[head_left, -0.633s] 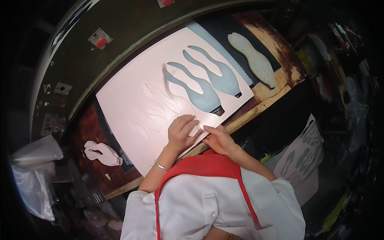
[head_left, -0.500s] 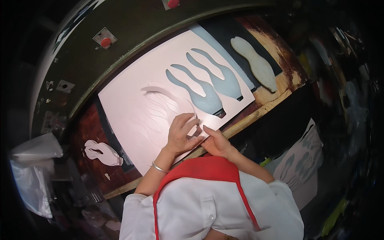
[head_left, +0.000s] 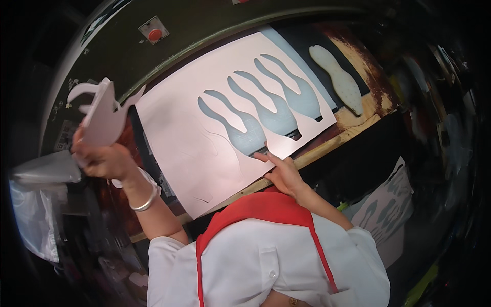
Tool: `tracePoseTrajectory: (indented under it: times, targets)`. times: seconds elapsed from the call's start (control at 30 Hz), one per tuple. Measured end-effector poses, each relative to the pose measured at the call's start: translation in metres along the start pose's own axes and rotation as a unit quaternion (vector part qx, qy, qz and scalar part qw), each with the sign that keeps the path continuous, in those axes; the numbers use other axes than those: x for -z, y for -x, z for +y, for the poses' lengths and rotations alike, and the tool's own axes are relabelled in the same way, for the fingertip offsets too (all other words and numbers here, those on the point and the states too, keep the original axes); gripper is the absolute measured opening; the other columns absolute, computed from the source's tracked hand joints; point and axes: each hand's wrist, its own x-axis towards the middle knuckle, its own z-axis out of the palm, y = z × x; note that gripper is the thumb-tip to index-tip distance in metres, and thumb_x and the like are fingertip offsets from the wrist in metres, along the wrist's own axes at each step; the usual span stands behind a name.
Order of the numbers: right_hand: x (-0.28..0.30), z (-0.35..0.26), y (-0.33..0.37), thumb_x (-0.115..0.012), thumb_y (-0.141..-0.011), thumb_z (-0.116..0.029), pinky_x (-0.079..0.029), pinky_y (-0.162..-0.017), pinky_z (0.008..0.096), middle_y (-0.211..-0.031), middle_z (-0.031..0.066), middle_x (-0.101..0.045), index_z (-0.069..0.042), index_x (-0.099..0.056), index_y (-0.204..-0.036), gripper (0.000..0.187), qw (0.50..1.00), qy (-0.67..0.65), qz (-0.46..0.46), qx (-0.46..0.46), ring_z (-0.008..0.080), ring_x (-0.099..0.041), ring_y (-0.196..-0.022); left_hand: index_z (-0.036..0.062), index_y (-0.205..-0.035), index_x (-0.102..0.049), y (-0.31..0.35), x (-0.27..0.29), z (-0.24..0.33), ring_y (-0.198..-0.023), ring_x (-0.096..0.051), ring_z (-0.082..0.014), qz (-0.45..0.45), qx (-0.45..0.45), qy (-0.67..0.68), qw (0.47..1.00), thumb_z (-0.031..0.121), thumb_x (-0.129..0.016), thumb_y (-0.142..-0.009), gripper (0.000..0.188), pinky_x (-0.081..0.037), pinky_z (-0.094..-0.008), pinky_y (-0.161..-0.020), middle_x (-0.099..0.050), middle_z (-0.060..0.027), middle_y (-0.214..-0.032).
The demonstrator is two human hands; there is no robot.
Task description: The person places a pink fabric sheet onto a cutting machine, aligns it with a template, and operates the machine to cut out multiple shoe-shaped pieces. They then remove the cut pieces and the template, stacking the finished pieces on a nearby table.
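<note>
My left hand [head_left: 105, 161] is raised off the left end of the sheet, its fingers closed around a pale pink forked cut-out [head_left: 105, 120], apparently several layers thick. The hand is slightly smeared by motion. At the near edge of the large pale pink sheet [head_left: 179, 153], my right hand [head_left: 286, 176] grips the rim beside a cut opening; some of its fingers are hidden. Three forked openings in the sheet show the blue-grey surface [head_left: 245, 130] below. Faint cut outlines mark the sheet's left part.
More pink cut-outs [head_left: 148, 179] lie left of the sheet, partly behind my left forearm. A pale, wavy-shaped block [head_left: 337, 74] rests at the right. Behind stands a dark green machine with a red button [head_left: 155, 35]. Clear plastic bags [head_left: 36, 204] hang at far left.
My left hand has lifted a forked cut-out from the sheet and carried it up to the left, exposing a third opening. My right hand stays at the near edge.
</note>
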Motion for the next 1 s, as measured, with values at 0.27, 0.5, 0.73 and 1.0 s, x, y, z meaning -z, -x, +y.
tracePoseTrajectory:
  times: [0.27,0.5,0.73,1.0]
  targets:
    - [-0.015,0.027,-0.003,-0.060,-0.088,0.000,-0.049,-0.088,0.0329,-0.123,0.0109,-0.051,-0.007,-0.025,-0.146,0.068,0.993,0.025,-0.104,-0.052,0.0196,-0.054,-0.111,-0.0004,-0.102,-0.061,0.200,0.028,0.043,-0.099,-0.057,-0.0349,-0.465,0.068,0.081,0.879,0.013,-0.059,-0.087,0.020,-0.047,-0.0393,-0.086,-0.059,-0.0188,-0.108]
    - [-0.014,0.054,-0.013,-0.057,-0.090,-0.003,-0.046,-0.098,0.0402,-0.119,0.0128,-0.059,-0.001,-0.046,-0.130,0.042,0.967,-0.144,-0.202,-0.065,0.0250,-0.056,-0.114,0.0039,-0.106,-0.060,0.202,0.044,0.032,-0.109,-0.048,-0.0408,-0.590,0.073,0.037,0.803,0.029,-0.078,-0.066,0.051,-0.042,-0.0474,-0.091,-0.049,-0.0217,-0.120]
    - [-0.045,0.079,-0.052,-0.066,-0.082,-0.009,-0.053,-0.071,0.0351,-0.086,0.0075,-0.067,-0.003,-0.068,-0.096,0.015,0.989,-0.073,-0.100,-0.076,0.0187,-0.064,-0.081,-0.0037,-0.126,-0.047,0.201,0.034,0.006,-0.083,-0.062,-0.0273,-0.522,0.322,0.134,0.778,0.026,-0.065,-0.087,0.052,-0.055,-0.0398,-0.063,-0.056,-0.0167,-0.118]
    - [-0.028,0.069,-0.059,-0.068,-0.080,-0.011,-0.053,-0.069,0.0342,-0.085,0.0070,-0.067,-0.004,-0.068,-0.094,0.016,0.995,0.073,-0.061,0.035,0.0179,-0.064,-0.080,-0.0051,-0.121,-0.049,0.202,-0.022,0.005,-0.082,-0.062,-0.0261,-0.525,0.307,0.131,0.783,0.017,-0.062,-0.088,0.041,-0.054,-0.0364,-0.068,-0.060,-0.0190,-0.106]
